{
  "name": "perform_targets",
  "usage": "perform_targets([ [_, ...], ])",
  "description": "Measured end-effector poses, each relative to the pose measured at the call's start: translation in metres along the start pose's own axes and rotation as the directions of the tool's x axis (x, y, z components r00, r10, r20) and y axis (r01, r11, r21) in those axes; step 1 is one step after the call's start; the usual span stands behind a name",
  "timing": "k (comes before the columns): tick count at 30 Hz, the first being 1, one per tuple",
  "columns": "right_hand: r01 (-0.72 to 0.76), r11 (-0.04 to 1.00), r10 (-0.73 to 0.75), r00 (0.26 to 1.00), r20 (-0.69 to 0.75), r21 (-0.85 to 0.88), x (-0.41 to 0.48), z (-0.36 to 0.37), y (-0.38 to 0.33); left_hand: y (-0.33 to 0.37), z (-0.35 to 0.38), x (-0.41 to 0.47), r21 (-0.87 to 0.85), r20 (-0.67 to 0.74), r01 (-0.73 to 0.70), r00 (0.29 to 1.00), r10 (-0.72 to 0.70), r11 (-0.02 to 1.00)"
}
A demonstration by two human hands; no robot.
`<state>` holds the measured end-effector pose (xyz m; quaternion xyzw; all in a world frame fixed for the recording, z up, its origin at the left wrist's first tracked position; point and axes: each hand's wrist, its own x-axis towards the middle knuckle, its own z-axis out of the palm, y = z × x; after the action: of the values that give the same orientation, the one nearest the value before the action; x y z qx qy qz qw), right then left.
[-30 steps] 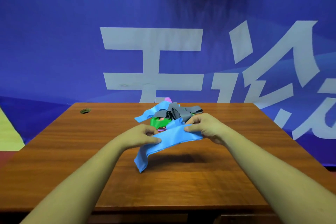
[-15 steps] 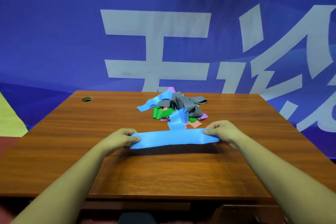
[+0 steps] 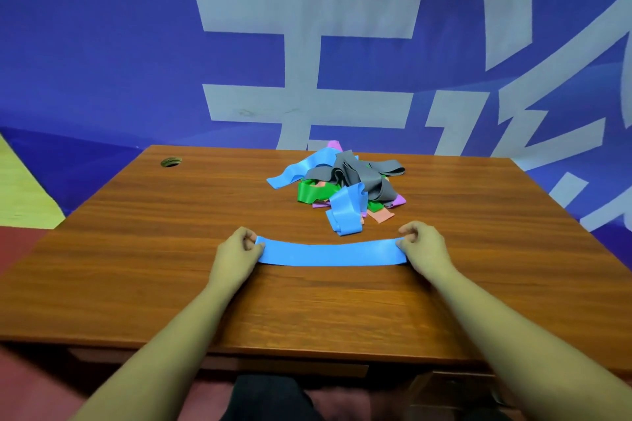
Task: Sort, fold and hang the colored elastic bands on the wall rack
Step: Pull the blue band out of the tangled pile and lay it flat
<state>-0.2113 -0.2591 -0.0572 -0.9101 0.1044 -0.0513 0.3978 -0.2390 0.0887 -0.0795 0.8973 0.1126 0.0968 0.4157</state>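
Note:
A blue elastic band (image 3: 330,253) lies stretched flat across the wooden table (image 3: 171,249), running left to right. My left hand (image 3: 237,255) pinches its left end and my right hand (image 3: 422,246) pinches its right end. Behind it sits a tangled pile of bands (image 3: 342,184) in blue, grey, green, purple and salmon. A second blue band (image 3: 345,214) spills from the pile toward the stretched one. The wall rack is out of view.
A round cable hole (image 3: 170,162) is in the table's far left corner. A blue banner with large pale characters (image 3: 307,61) hangs right behind the table. A drawer front (image 3: 455,386) shows under the near edge.
The blue band went from hanging bunched between my hands near the pile to pulled out straight and laid flat nearer me. My hands moved apart. The view tilted down, losing the rack.

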Motion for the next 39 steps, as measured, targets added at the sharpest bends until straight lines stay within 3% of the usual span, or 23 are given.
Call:
perform_targets([
  [3, 0.027, 0.999, -0.028, 0.999, -0.039, -0.034, -0.001, 0.009, 0.002, -0.002, 0.006, 0.003, 0.03, -0.039, 0.009, 0.999, -0.008, 0.999],
  [8, 0.122, 0.963, -0.137, 0.99, -0.045, -0.24, -0.004, 0.023, 0.006, -0.002, 0.017, 0.005, 0.209, -0.099, -0.038, 0.993, 0.06, 0.977],
  [11, 0.217, 0.935, -0.235, 0.972, -0.031, -0.281, -0.001, 0.027, -0.008, 0.011, 0.025, 0.012, 0.194, -0.048, -0.161, 0.984, 0.173, 0.968],
  [17, 0.241, 0.952, -0.223, 0.968, 0.112, -0.188, 0.011, 0.049, -0.038, 0.055, 0.054, 0.029, 0.076, 0.08, -0.266, 0.962, 0.26, 0.961],
  [25, 0.165, 0.982, -0.161, 0.985, 0.061, -0.086, 0.034, 0.073, -0.039, 0.079, 0.104, 0.048, -0.008, 0.212, -0.238, 0.949, 0.234, 0.971],
  [29, 0.114, 0.993, -0.117, 0.991, 0.058, 0.042, 0.043, 0.076, -0.037, 0.082, 0.116, 0.054, -0.088, 0.211, -0.239, 0.944, 0.253, 0.967],
  [32, 0.109, 0.974, -0.122, 0.991, 0.055, 0.199, 0.046, 0.067, -0.042, 0.088, 0.115, 0.056, -0.269, 0.194, -0.156, 0.958, 0.212, 0.951],
  [35, 0.144, 0.925, -0.168, 0.985, 0.039, 0.352, 0.048, 0.048, -0.062, 0.108, 0.101, 0.058, -0.442, 0.146, -0.116, 0.969, 0.199, 0.889],
  [39, 0.248, 0.88, -0.253, 0.967, -0.042, 0.406, 0.051, 0.018, -0.096, 0.145, 0.073, 0.064, -0.555, 0.117, -0.143, 0.962, 0.246, 0.82],
])
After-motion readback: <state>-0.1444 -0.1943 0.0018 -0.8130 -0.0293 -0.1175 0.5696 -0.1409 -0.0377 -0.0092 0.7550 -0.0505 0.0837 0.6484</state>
